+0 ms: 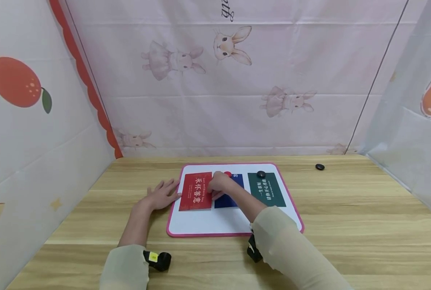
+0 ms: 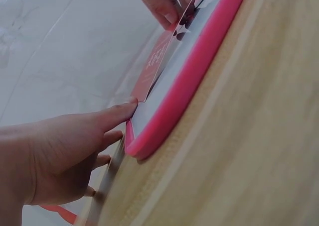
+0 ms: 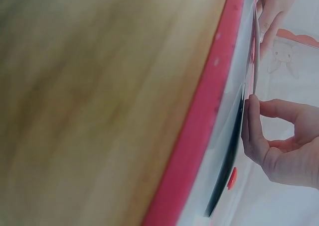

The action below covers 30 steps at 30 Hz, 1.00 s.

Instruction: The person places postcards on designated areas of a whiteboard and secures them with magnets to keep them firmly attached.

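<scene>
A red card with white lettering (image 1: 195,192) lies at the left of a pink-rimmed whiteboard (image 1: 208,222). My right hand (image 1: 220,183) pinches this card's right edge between thumb and fingers; in the right wrist view, that edge stands slightly raised off the board. Partly covered by the same hand is a blue card (image 1: 225,201), with a red round magnet (image 1: 228,174) at its top. My left hand (image 1: 162,196) rests by the board's left rim with fingers spread. In the left wrist view, its thumb (image 2: 117,115) touches the corner by the red card.
A green card (image 1: 270,193) lies at the board's right, a black round magnet (image 1: 261,174) on its top edge. Another black magnet (image 1: 320,166) sits on the wooden table (image 1: 353,225), right of the board. Printed cloth walls (image 1: 201,121) enclose the back and sides.
</scene>
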Tool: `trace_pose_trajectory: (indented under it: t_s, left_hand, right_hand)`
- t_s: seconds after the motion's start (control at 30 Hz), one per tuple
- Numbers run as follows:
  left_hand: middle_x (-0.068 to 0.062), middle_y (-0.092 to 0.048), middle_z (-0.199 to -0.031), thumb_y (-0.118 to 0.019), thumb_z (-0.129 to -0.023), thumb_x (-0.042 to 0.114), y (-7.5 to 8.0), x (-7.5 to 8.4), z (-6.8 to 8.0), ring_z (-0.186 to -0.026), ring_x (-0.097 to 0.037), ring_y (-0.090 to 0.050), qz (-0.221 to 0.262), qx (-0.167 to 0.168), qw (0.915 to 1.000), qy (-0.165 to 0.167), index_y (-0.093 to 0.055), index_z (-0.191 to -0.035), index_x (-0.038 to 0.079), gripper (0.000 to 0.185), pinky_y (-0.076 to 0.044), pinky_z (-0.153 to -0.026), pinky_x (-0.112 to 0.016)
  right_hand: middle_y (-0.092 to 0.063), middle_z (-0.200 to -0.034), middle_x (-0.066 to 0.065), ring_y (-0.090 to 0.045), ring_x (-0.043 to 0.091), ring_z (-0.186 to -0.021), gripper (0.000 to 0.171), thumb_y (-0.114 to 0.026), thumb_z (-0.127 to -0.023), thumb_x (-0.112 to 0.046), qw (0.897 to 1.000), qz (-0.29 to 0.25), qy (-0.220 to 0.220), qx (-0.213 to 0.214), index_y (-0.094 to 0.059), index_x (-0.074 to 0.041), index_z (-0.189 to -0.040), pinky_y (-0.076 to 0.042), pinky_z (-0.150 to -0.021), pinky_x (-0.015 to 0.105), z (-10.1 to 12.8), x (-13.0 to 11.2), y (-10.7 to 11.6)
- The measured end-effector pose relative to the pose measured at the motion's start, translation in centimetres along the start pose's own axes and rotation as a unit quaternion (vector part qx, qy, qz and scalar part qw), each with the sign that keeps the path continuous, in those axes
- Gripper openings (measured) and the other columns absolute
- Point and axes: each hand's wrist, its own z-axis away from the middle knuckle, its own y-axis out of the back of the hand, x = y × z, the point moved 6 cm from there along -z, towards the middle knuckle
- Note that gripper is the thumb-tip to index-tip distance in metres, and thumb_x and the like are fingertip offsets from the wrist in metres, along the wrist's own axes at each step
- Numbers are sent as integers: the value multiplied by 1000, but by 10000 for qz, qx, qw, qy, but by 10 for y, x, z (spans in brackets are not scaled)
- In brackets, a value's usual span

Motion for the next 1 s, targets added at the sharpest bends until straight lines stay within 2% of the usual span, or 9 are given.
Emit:
trace_pose_trajectory:
  t_s: [0.47,0.8,1.0]
  left_hand:
    - [-18,-16,-149,-45,-93,45,2,2,1,-134,-43,-1,64,-7,10000,62,-21,-147,13,67,7,-98,-64]
    - [-17,-16,-149,-44,-94,46,2,1,1,-134,-43,-1,86,-36,9999,69,-21,-147,13,67,7,-99,-64]
    - [-17,-15,-150,-43,-94,45,2,1,1,-134,-42,0,92,-60,9999,43,-22,-147,13,66,8,-99,-63]
  right_hand:
    - [-57,-83,16,-63,24,-64,33,-63,-84,-1,10000,67,-23,-6,-49,8,-112,-53,-54,28,1,-2,1]
    - [-58,-83,17,-63,24,-61,39,-64,-84,-3,9999,36,-97,17,-46,7,-117,-53,-54,29,-2,-1,3]
    - [-56,-83,17,-64,25,-61,33,-63,-85,-3,10000,-14,-21,12,-48,6,-113,-53,-56,30,3,-1,5]
